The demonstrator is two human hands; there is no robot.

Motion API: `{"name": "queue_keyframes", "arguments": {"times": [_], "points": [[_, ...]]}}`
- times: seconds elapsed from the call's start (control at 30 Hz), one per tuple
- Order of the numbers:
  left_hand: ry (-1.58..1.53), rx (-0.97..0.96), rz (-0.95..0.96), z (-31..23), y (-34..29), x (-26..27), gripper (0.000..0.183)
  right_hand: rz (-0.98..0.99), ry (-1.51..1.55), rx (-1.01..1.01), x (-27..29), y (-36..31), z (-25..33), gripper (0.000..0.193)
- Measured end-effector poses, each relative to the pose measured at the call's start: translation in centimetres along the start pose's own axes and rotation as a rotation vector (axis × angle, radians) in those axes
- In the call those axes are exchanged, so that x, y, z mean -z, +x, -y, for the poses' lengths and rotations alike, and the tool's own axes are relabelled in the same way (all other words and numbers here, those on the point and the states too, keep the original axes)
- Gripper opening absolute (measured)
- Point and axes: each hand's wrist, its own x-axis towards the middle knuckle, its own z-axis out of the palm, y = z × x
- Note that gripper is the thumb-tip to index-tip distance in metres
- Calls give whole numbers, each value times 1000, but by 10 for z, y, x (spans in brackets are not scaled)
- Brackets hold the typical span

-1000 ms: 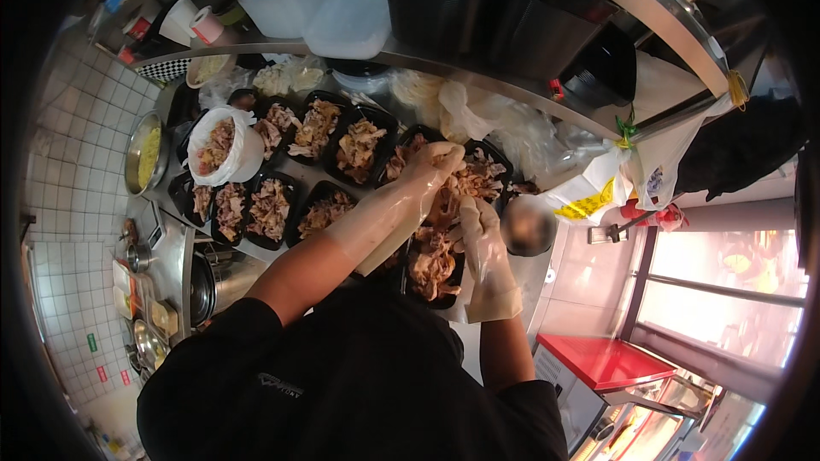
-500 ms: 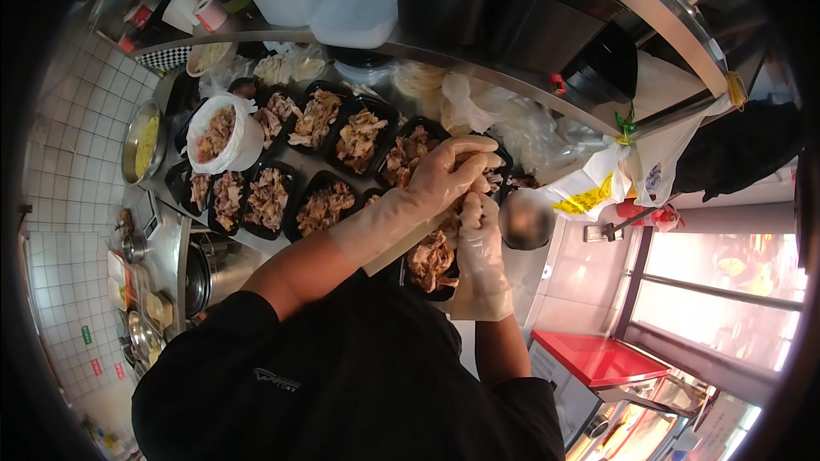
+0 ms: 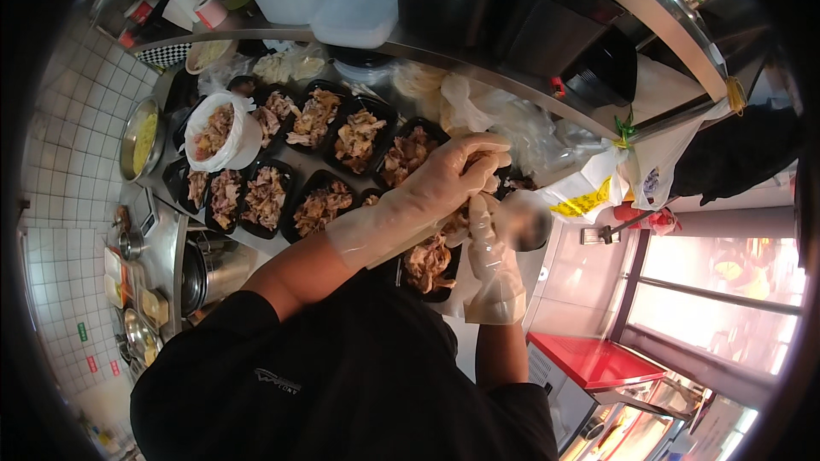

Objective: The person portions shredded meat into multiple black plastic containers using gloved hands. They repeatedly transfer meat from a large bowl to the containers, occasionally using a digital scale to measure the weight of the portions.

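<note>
Both my hands wear loose translucent gloves and meet over the right part of the steel counter. My left hand (image 3: 461,162) reaches across with its fingers curled down. Just below it, my right hand (image 3: 489,235) has its fingers closed. What they hold between them is mostly hidden; pieces of meat show close by. Beneath my wrists sits a black tray of cut meat (image 3: 429,266). More black trays of meat (image 3: 359,138) stand in two rows to the left. A white tub lined with a bag (image 3: 246,141), also holding meat, is at the left end.
A steel shelf (image 3: 282,35) crosses above the counter, bearing black containers (image 3: 530,21) and clear plastic containers (image 3: 359,8). Crumpled plastic bags (image 3: 530,124) lie behind my hands. A round dark container (image 3: 534,235), partly blurred, stands at right. A metal bowl (image 3: 155,154) with yellow food is far left.
My left hand has shifted slightly right, its fingers curling further down. My right hand has moved slightly right too. The trays stay as they were.
</note>
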Motion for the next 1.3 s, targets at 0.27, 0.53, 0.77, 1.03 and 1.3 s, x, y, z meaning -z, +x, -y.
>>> {"name": "queue_keyframes", "arguments": {"times": [0.27,0.53,0.77,1.03,1.3], "points": [[69,-41,163,-9,0,5,34,141,210,22,5,10,-17,37],[-314,108,155,7,3,19,40,210,492,48,-2,4,-9,44],[-644,151,-46,24,6,26,39,166,686,-123,-17,1,-3,23],[-706,-76,-64,46,16,72,34,-48,517,66,-17,27,-28,19],[-413,-10,-149,44,8,71,35,-189,363,123,-30,40,-23,26]]}}
